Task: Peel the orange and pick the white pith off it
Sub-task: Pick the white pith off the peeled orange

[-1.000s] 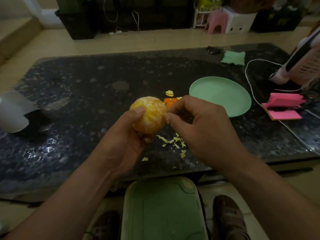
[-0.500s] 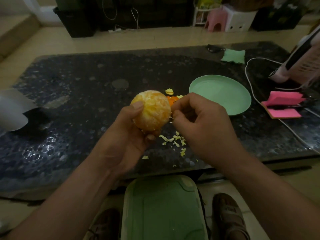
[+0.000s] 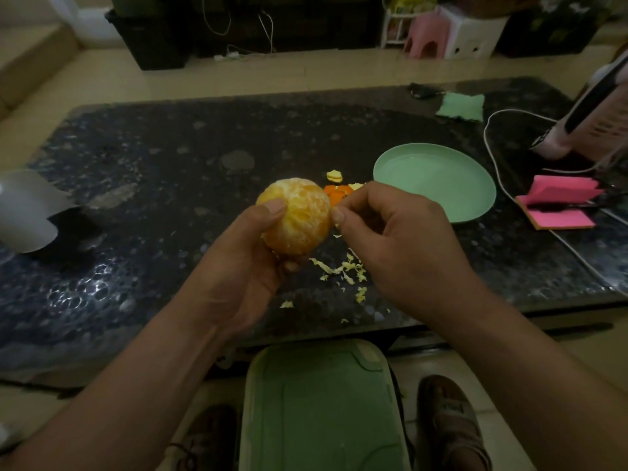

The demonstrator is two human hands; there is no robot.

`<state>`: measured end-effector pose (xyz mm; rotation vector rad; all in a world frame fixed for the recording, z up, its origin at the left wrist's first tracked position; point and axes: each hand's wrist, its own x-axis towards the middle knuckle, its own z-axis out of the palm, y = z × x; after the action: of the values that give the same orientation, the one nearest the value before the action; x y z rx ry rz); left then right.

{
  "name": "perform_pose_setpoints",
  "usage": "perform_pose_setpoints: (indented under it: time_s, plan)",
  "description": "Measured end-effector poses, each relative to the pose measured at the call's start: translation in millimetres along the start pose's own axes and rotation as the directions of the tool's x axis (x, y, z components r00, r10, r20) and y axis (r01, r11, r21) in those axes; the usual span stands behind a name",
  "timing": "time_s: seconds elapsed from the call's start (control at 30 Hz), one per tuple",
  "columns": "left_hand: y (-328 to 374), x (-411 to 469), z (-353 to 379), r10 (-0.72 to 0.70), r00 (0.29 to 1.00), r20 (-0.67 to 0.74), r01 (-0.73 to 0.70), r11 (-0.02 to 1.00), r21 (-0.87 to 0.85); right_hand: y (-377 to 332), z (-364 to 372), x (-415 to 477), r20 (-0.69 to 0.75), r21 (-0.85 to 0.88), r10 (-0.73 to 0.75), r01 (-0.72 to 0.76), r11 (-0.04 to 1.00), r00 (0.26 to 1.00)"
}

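Observation:
A peeled orange (image 3: 299, 215) with pale pith streaks is held above the dark stone table (image 3: 153, 185). My left hand (image 3: 244, 266) grips it from below and the left, thumb on its upper left side. My right hand (image 3: 397, 243) is at the orange's right side, thumb and forefinger pinched together against the fruit; a small shred of pith seems caught between them. Loose pith scraps (image 3: 343, 270) lie on the table under my hands. Orange peel pieces (image 3: 334, 193) lie just behind the fruit.
A green plate (image 3: 435, 181) sits to the right of the peel. Pink sponges (image 3: 560, 205), a white cable (image 3: 492, 158) and a pink appliance (image 3: 598, 113) crowd the right edge. A green cloth (image 3: 464, 107) lies far back. A green bin lid (image 3: 323, 409) is below the table edge.
The orange has been turned slightly in my left hand and lifted a little. My right hand drew away half a second ago and is back with its fingertips pinched at the fruit's right side.

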<state>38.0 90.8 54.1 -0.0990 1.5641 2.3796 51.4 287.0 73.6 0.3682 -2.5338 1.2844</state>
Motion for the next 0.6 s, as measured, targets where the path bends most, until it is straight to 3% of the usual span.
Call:
perform_pose_setpoints:
  time_s: [0.2,0.37,0.6]
  plan:
    - [-0.6,-2.4,2.5,-0.036,0.999,0.028,0.037,0.999,-0.032,-0.7,-0.1,0.2,-0.023,0.043,0.016,-0.015,0.999,1.000]
    - [0.0,-4.6,3.5,-0.070,0.987,0.146,0.096,0.979,-0.179,-4.6,-3.6,1.6,-0.035,0.240,0.103,-0.092,0.967,0.994]
    - [-0.4,-2.6,-2.4,-0.104,0.973,0.205,0.154,0.956,-0.248,-4.5,-4.8,-0.7,0.003,0.236,0.065,-0.064,0.970,0.998]
